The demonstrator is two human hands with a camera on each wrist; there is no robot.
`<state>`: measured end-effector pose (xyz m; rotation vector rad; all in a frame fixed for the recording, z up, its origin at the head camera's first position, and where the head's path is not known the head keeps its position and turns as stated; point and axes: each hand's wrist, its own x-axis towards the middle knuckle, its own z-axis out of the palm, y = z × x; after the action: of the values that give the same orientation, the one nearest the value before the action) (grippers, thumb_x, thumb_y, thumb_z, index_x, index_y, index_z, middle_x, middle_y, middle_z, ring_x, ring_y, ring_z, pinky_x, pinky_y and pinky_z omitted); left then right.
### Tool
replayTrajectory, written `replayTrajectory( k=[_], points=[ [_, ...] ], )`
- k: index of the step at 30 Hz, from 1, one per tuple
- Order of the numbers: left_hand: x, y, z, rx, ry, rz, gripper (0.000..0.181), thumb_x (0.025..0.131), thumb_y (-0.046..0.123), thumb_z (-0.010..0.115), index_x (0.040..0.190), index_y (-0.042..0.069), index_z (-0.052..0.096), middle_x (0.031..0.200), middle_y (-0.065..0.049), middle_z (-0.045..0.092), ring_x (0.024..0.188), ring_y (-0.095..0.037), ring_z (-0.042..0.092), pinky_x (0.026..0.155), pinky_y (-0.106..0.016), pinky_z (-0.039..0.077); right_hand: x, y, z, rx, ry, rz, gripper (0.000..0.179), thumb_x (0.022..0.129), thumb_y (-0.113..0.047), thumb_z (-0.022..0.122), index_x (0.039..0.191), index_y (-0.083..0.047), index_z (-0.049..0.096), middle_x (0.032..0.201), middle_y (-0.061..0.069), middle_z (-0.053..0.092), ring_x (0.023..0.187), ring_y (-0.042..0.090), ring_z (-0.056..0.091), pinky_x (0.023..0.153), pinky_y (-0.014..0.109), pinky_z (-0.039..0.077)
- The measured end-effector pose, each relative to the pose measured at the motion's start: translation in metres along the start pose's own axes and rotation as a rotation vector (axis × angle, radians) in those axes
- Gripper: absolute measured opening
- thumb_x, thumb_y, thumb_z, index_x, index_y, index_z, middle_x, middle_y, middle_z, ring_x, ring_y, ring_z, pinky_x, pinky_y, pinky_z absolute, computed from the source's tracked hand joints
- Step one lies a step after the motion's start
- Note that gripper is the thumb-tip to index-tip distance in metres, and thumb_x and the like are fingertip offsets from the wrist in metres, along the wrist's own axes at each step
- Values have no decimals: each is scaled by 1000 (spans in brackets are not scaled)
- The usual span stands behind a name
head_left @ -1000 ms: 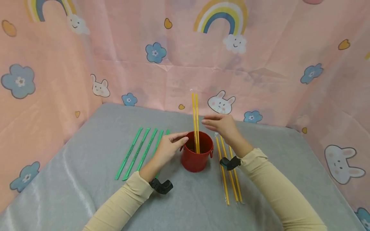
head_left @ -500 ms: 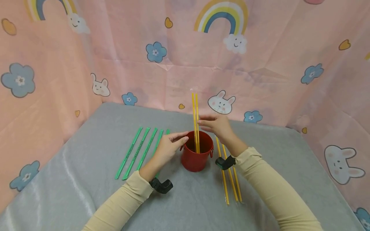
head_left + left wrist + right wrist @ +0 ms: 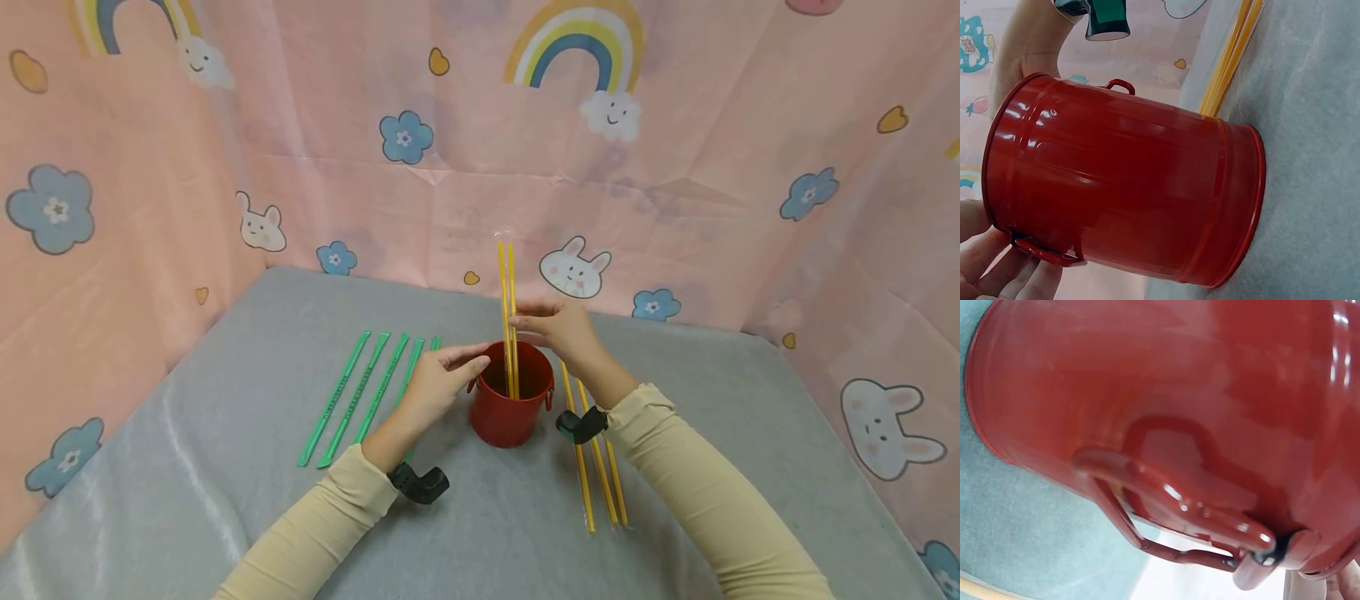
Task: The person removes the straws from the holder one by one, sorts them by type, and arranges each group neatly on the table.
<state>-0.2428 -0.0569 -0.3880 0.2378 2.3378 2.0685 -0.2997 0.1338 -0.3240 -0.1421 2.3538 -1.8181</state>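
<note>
A red metal bucket with small side handles stands upright on the grey cloth. Two yellow straws in clear wrappers stand in it, rising well above the rim. My left hand holds the bucket's left rim between thumb and fingers. In the left wrist view its fingers lie by the rim and handle. Above the bucket's right side, my right hand pinches the standing straws with thumb and index; whether one or both is hard to tell. The bucket fills most of the right wrist view.
Several green wrapped straws lie side by side left of the bucket, partly behind the left hand. Three yellow straws lie on the right, beneath the right wrist. A pink patterned curtain encloses the back and sides.
My right hand has moved left from beside the standing straws and its fingertips now meet them. The left hand and the bucket have stayed in place.
</note>
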Motion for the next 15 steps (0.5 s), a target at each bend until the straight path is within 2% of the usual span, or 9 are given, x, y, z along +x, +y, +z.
replayTrajectory(
  k=[5,9,11,15],
  points=[
    [0,0,0,-3,-4,1,32,95,21,69,125,10,71,126,-10,70,86,-12,56,58,-23,34,-1,-1,0,-3,6,-14,40,94,-11,69,130,4,62,127,22,66,90,8,70,95,44,56],
    [0,0,0,2,-4,4,32,95,21,68,125,10,71,125,-11,71,71,-14,45,51,-23,28,-1,-2,-1,-2,11,-25,40,95,-12,67,131,5,61,126,22,66,90,6,70,95,43,55],
    [0,0,-1,3,-4,2,32,95,22,68,125,10,71,125,-10,71,69,-15,43,51,-23,28,-2,-3,-2,-7,19,-31,40,96,-12,67,132,5,61,126,21,66,90,5,69,95,42,55],
    [-1,1,-1,6,-6,-2,32,95,22,68,126,11,71,126,-10,70,75,-14,49,53,-24,30,-4,-6,-6,-2,45,-33,42,95,-13,68,132,4,60,119,14,68,89,4,68,94,41,55]
  ],
)
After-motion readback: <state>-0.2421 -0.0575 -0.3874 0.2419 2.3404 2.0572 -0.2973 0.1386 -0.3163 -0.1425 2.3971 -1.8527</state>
